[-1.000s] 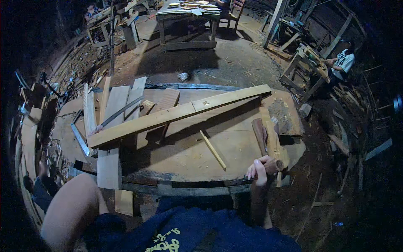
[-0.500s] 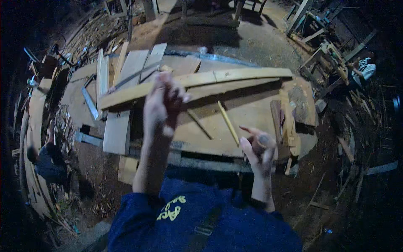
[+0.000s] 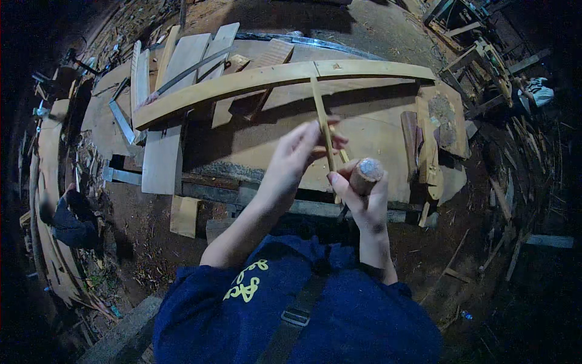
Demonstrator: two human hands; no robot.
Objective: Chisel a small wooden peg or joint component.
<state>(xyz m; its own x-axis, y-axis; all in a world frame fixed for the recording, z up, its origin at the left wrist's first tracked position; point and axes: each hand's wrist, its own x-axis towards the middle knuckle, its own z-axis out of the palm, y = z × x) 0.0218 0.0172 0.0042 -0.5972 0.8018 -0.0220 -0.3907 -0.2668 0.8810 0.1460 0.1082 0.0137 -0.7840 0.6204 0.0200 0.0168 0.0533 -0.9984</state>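
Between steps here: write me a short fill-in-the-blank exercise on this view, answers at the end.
1. While the left hand is at the middle of the thin wooden strip, the round-ended wooden handle is gripped by the ____ hand.
2. The angled metal piece lies toward the person's ____ side of the wooden worktop.
3. The shirt is dark ____.
4. The lettering on it is ____.

Missing words: right; left; blue; yellow.

"What does the person wear?"
"A dark blue top [image 3: 376,309], with looping yellow lettering [image 3: 245,280] toward the left of its front."
"Anything over it?"
"A dark strap [image 3: 280,341], threaded through a rectangular, metallic-looking buckle [image 3: 295,315]. The left hand [image 3: 292,151] and right hand [image 3: 367,203] are bare."
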